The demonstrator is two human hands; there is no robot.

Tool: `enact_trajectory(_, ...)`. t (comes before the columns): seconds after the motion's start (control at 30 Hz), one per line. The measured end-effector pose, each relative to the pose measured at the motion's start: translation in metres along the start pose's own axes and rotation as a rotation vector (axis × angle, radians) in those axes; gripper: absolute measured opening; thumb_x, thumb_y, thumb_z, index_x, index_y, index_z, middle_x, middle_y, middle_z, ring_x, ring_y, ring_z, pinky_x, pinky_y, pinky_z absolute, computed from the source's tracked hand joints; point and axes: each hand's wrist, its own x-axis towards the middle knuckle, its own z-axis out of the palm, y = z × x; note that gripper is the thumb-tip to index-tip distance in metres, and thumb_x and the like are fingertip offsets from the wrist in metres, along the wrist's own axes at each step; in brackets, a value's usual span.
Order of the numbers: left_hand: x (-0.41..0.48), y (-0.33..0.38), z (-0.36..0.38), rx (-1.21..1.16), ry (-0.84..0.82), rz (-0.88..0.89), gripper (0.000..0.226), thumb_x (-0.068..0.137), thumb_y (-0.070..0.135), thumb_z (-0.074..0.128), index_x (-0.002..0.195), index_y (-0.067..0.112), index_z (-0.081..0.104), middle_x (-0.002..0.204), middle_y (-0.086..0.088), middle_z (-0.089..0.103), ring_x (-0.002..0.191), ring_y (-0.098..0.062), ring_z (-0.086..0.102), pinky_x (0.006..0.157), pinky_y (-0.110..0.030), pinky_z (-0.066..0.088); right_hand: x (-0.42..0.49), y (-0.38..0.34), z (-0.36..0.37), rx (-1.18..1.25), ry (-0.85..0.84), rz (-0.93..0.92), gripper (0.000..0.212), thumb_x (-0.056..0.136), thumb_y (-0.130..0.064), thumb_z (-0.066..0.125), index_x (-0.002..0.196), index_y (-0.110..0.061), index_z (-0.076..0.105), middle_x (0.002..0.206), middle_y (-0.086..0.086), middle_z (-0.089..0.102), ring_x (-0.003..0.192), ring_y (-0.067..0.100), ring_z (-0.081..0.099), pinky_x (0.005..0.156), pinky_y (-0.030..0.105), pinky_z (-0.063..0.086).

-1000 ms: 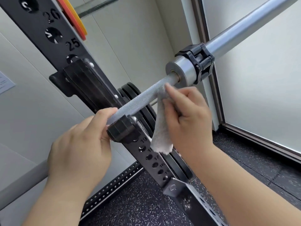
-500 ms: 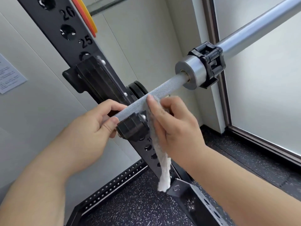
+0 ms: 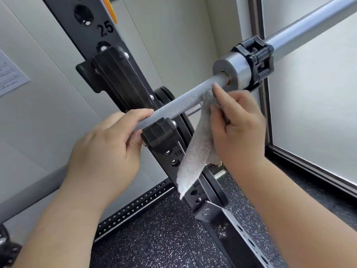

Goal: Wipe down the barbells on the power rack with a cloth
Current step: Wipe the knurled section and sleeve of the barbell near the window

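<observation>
Mid-wipe, shaft section. Barbell sits in the J-hook. L hand grips bar beside hook; R hand pinches cloth vs knurling near sleeve, prob. wrapped under. Next: slide cloth along w/ firm pressure.

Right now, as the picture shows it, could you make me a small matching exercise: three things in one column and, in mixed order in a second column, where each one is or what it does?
Column A
1. cloth
2. left hand
3. black collar

Column B
a. clamped on the barbell sleeve
b. hanging down from the right hand
c. gripping the knurled shaft

Right pairs: 1-b; 2-c; 3-a.
</observation>
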Motion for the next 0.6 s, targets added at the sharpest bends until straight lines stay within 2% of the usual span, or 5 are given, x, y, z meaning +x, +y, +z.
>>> enact_trajectory(0.17,0.003,-0.003,-0.001,-0.027,-0.022,0.001,0.043,0.099,0.031,0.047,0.136,0.051,0.053,0.100,0.009,0.064,0.085,-0.026,0.060,0.070,-0.043,0.051,-0.022,-0.015,0.010,0.012,-0.164,-0.099,0.030,0.100,-0.011,0.065,0.130,-0.008,0.070,0.096,0.007,0.066,0.073,0.020,0.061,0.061,0.036,0.054)
enact_trajectory(0.37,0.012,-0.011,-0.004,-0.175,-0.118,-0.073,0.041,0.101,0.035,0.053,0.131,0.064,0.053,0.100,0.028,0.070,0.089,-0.002,0.063,0.077,-0.032,0.049,0.014,0.000,-0.005,0.016,0.082,0.052,0.025,0.097,-0.011,0.070,0.121,-0.006,0.075,0.089,0.008,0.068,0.072,0.017,0.059,0.063,0.028,0.051)
enact_trajectory(0.47,0.018,-0.014,-0.008,-0.239,-0.183,-0.067,0.042,0.103,0.028,0.055,0.122,0.065,0.061,0.079,0.039,0.063,0.074,0.012,0.058,0.067,-0.024,0.043,0.004,-0.013,0.006,-0.016,-0.009,-0.022,0.025,0.098,-0.016,0.070,0.120,-0.007,0.076,0.084,0.007,0.065,0.067,0.019,0.057,0.056,0.036,0.051)
enact_trajectory(0.53,0.020,-0.013,-0.011,-0.268,-0.214,-0.032,0.046,0.105,0.024,0.053,0.113,0.069,0.060,0.066,0.034,0.059,0.062,0.009,0.054,0.059,-0.019,0.040,-0.006,-0.023,0.008,0.003,-0.103,-0.088,0.026,0.101,-0.021,0.066,0.121,-0.008,0.075,0.086,0.007,0.067,0.066,0.022,0.060,0.055,0.037,0.053)
enact_trajectory(0.6,0.023,-0.013,-0.012,-0.306,-0.251,-0.002,0.048,0.106,0.020,0.051,0.116,0.066,0.058,0.058,0.029,0.057,0.055,0.008,0.052,0.052,-0.007,0.036,-0.001,-0.020,0.003,0.008,-0.085,-0.094,0.024,0.100,-0.018,0.066,0.120,-0.008,0.076,0.088,0.006,0.070,0.068,0.022,0.062,0.057,0.037,0.053)
